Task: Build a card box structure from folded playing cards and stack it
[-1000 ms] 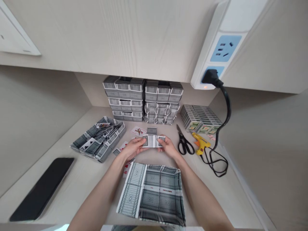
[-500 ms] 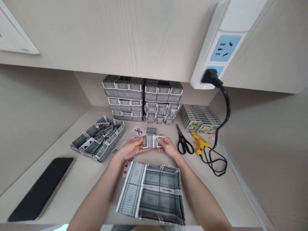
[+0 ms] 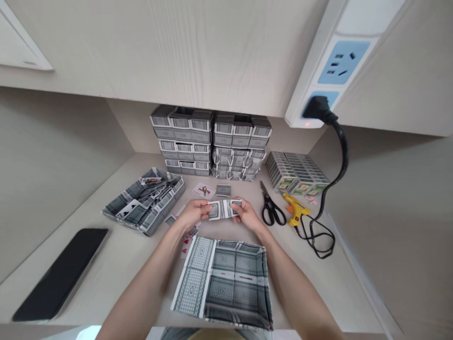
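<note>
A folded strip of playing cards (image 3: 222, 209), grey patterned backs facing up, is stretched between my two hands. My left hand (image 3: 194, 215) pinches its left end, thumb on top. At the right end my right hand (image 3: 246, 214) grips it, thumb pressed on the card. Just beyond the strip lies a small folded card piece (image 3: 223, 190), beside a joker card (image 3: 204, 190). Between my forearms, near the front edge, stands an open box made of playing cards (image 3: 193, 278). Heart cards (image 3: 185, 248) lie partly hidden by my left wrist.
A card-made tray (image 3: 141, 226) full of loose cards sits left, with a black phone-like slab (image 3: 60, 274) in front. Right are black scissors (image 3: 272, 210), a yellow glue gun (image 3: 296, 209) and its cord. Stacked card boxes (image 3: 186, 137) and packed decks (image 3: 295, 172) stand behind. A power strip (image 3: 329, 80) hangs above.
The strip has come slightly nearer and tilted a little, its left end lower. My left fingers have curled in around its end. The view has shifted slightly.
</note>
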Motion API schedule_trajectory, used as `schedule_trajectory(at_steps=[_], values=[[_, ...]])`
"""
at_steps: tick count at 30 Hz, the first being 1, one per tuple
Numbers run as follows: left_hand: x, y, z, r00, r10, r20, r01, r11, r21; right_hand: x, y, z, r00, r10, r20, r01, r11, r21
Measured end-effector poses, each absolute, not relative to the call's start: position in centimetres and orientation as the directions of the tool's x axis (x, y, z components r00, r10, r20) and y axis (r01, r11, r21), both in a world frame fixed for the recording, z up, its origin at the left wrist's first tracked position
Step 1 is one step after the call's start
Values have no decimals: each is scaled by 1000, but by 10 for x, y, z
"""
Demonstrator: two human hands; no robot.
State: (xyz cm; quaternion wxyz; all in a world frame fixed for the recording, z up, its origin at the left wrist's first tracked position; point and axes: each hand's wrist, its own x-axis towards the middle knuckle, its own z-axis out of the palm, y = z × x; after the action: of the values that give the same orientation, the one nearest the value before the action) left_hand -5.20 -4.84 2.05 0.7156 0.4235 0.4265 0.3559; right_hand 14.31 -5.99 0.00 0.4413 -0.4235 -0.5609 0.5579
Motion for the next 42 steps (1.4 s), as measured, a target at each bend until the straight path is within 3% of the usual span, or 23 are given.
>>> schedule_trajectory(at_steps=[4,8,10,12,15,18,22,28,37,42], values=[[-44,-47,13,251,942,-223,-65,247,967,143,-59,0,-258,966,15,-6,14,-1000],[-39,-46,10,49,999,14,229,-25,973,141,-59,0,-307,951,34,-59,16,-998],[-37,-47,13,4,997,74,320,-71,945,141,-60,1,-320,947,34,-83,8,-997],[-36,-49,16,22,999,47,280,-51,959,141,-60,1,-300,953,29,-91,2,-996],[-35,-51,23,121,989,-79,71,71,995,142,-59,-2,-240,970,27,-122,-3,-992],[-38,-51,28,257,946,-198,-92,228,969,143,-56,-6,-212,977,23,-195,-19,-981],[-44,-51,33,408,879,-246,-175,340,924,143,-55,-11,-212,976,42,-211,-3,-977],[-50,-50,30,484,840,-246,-173,368,914,143,-55,-11,-199,980,27,-184,-10,-983],[-36,-49,20,229,954,-193,107,173,979,143,-55,-10,-157,987,29,-145,7,-989],[-43,-46,19,346,922,-177,4,187,982,142,-55,-9,-123,992,35,-160,14,-987]])
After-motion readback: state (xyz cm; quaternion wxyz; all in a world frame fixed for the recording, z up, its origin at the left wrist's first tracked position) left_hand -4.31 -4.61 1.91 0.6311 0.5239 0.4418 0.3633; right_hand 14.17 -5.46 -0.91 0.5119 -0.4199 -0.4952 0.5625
